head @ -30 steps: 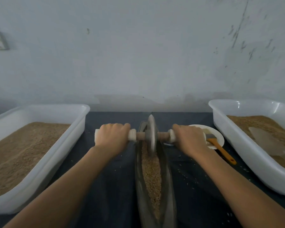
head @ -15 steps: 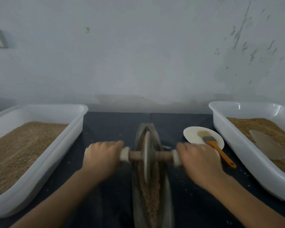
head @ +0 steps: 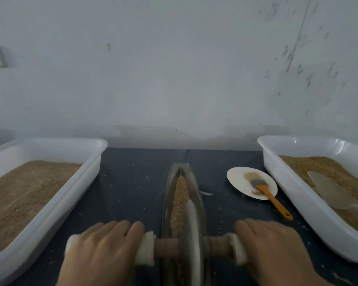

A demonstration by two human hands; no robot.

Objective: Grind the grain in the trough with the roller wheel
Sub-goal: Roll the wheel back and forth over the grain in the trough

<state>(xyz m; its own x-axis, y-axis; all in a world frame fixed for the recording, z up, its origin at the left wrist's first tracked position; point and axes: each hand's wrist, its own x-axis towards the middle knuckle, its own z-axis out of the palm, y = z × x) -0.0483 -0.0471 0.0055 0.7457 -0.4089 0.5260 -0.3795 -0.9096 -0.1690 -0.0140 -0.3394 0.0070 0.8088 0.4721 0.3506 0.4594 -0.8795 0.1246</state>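
- The narrow boat-shaped metal trough (head: 198, 205) lies on the dark blue cloth (head: 132, 182), running away from the person toward the wall; a ridge of tan grain (head: 179, 195) fills its groove
- The grey metal roller wheel (head: 191, 242) stands on edge in the near end of the trough; its brown wooden axle (head: 165, 247) sticks out to both sides, with pale wrapped grips at the ends
- The left hand (head: 100, 254) curls over the left grip, fingers wrapped down round it; the wheel sits just to its right
- The right hand (head: 275, 250) grips the right end the same way; the wheel sits between the two hands
- Two white plastic tubs (head: 50, 205) of brown meal flank the trough; an orange-handled brush (head: 267, 190) rests on a small white plate (head: 236, 178) at the right
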